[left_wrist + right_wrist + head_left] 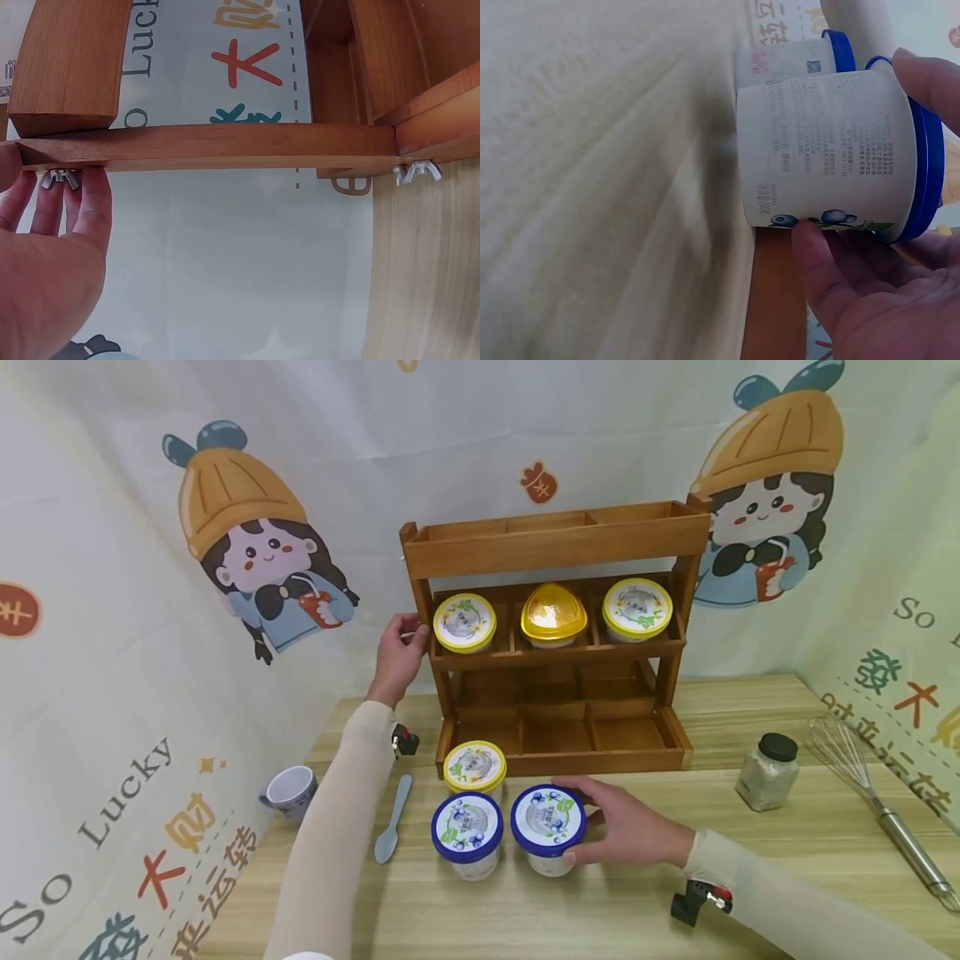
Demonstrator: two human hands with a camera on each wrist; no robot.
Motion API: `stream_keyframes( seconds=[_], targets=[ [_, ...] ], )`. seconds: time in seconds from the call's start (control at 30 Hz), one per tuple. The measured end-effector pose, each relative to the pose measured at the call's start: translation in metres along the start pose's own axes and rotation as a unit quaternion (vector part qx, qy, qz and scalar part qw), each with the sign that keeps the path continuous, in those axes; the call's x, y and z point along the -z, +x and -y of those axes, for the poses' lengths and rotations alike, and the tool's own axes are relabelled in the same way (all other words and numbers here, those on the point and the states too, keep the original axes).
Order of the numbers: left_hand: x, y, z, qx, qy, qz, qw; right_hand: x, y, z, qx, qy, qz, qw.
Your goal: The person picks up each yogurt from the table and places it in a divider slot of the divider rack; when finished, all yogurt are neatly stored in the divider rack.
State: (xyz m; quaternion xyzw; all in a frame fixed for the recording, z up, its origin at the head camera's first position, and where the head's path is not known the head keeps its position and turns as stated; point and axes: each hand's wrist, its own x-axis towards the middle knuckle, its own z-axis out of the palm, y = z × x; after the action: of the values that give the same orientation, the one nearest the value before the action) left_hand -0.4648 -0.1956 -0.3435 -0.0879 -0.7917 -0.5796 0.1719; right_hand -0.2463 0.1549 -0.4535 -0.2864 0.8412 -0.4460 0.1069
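My left hand [400, 656] grips the left upright of a brown wooden shelf rack [555, 764]. In the left wrist view, the fingers lie along one side of that upright, around a wing nut [60, 178], with the thumb on the other side. My right hand [626, 827] holds a blue-lidded yogurt cup [549, 820] with blueberries on it, thumb and fingers at its opposite sides. Left of it stands another blue-lidded cup [468, 835], and behind that a yellow-lidded cup [475, 767] at the rack's front edge.
On the middle tier sit two yellow-lidded cups [465, 622] and a rounded triangular golden-lidded container [553, 614]. A pale spoon [393, 820] and a mug [291, 792] are at left. A black-capped jar [768, 772] and a whisk [873, 802] lie to the right.
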Motion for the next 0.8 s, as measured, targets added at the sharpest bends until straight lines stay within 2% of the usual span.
stream_keyframes(
  seconds=[0.33, 0.6, 0.8],
  targets=[
    [0.002, 0.000, 0.003, 0.007, -0.019, 0.010, 0.9997, 0.017, 0.003, 0.001, 0.033, -0.003, -0.025, 0.999],
    [0.003, 0.000, 0.000, -0.001, -0.027, -0.004, 0.9996, 0.031, 0.009, 0.012, 0.016, -0.020, -0.050, 0.998],
    [0.000, 0.000, 0.001, 0.005, -0.040, -0.007, 0.9992, 0.039, 0.013, 0.014, 0.004, -0.027, -0.067, 0.997]
  ],
)
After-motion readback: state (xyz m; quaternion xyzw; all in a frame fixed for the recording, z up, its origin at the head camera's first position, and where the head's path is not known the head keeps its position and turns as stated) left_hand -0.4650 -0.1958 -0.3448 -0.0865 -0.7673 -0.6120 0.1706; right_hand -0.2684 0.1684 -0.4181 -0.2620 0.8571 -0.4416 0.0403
